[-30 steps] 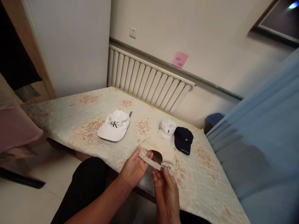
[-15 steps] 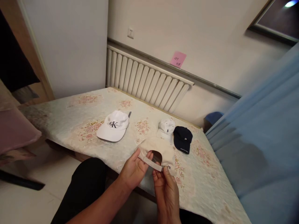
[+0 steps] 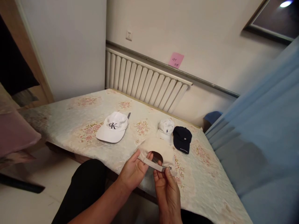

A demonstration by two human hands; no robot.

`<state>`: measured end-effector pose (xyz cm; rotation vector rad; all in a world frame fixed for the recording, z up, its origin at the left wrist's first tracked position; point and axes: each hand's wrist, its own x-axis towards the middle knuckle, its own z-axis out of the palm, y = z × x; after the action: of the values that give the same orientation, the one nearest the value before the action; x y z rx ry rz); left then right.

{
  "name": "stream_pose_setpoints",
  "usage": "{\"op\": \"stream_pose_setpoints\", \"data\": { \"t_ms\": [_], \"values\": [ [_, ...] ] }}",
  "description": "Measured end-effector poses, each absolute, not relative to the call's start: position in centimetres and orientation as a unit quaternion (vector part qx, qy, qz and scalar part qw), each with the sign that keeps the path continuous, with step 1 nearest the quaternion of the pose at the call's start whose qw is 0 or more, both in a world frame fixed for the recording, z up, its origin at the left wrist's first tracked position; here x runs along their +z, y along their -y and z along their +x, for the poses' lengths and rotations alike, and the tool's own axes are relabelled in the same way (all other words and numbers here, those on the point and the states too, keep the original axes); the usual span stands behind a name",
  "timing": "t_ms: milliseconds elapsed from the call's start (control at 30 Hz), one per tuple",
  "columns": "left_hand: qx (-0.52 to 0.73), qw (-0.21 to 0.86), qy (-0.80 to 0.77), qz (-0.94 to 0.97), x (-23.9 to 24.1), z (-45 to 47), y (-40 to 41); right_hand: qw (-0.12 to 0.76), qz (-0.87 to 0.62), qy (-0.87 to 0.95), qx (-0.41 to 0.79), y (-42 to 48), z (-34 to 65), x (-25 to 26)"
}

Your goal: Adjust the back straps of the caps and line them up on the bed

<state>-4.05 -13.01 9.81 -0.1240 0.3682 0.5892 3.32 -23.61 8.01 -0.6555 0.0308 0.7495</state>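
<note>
Closest in, a black-clad knee [image 3: 86,183] sits by the near edge of the desk. The left hand [image 3: 133,171] pinches the left side of a beige cap [image 3: 167,151]: its thumb lies on the outside near the end of the back strap [image 3: 151,163], while its other fingers, slightly parted, reach behind the strap, tips showing in the rear opening. The right hand [image 3: 167,189] has its thumb pressed by the metal buckle at the strap's right end, with fingers curled underneath; how firmly they close there I cannot tell. The cap is held back-side toward the wearer, over the near part of the desk [image 3: 70,116], which wears a floral cloth.

Beyond, to the left and well apart, lies a white cap with black letters [image 3: 113,126]. Behind the beige cap are a smaller white cap [image 3: 166,127] and, just beside it, a dark cap [image 3: 182,138], both brims facing the wearer. Farther back stand a radiator [image 3: 144,81] and, above it, a pink note [image 3: 176,60] on the wall.
</note>
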Motion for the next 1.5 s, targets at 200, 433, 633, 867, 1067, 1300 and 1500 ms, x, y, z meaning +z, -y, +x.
{"op": "stream_pose_setpoints", "data": {
  "t_ms": [200,433,633,867,1067,1300,1500],
  "values": [
    [0.313,0.94,-0.134,-0.038,10.0,-4.2,12.7,0.885,-0.309,-0.012,0.347,24.1,4.4,8.2],
    [0.313,0.943,-0.116,-0.015,10.0,-4.4,12.7,0.899,-0.293,-0.015,0.325,25.0,5.6,8.8],
    [0.306,0.944,-0.12,-0.009,9.9,-4.7,12.5,0.905,-0.274,-0.036,0.323,25.6,6.1,9.4],
    [0.313,0.941,-0.127,0.009,9.7,-5.0,12.4,0.903,-0.287,-0.03,0.318,25.4,5.5,10.0],
    [0.261,0.952,-0.15,0.051,9.2,-5.0,12.9,0.893,-0.349,0.036,0.283,25.2,5.1,10.5],
    [0.189,0.958,-0.19,0.105,7.3,-3.0,12.4,0.858,-0.43,0.14,0.244,24.5,6.1,13.4],
    [0.129,0.953,-0.217,0.165,5.3,-0.9,12.3,0.73,-0.637,0.233,0.083,23.9,7.5,13.3]
  ]
}}
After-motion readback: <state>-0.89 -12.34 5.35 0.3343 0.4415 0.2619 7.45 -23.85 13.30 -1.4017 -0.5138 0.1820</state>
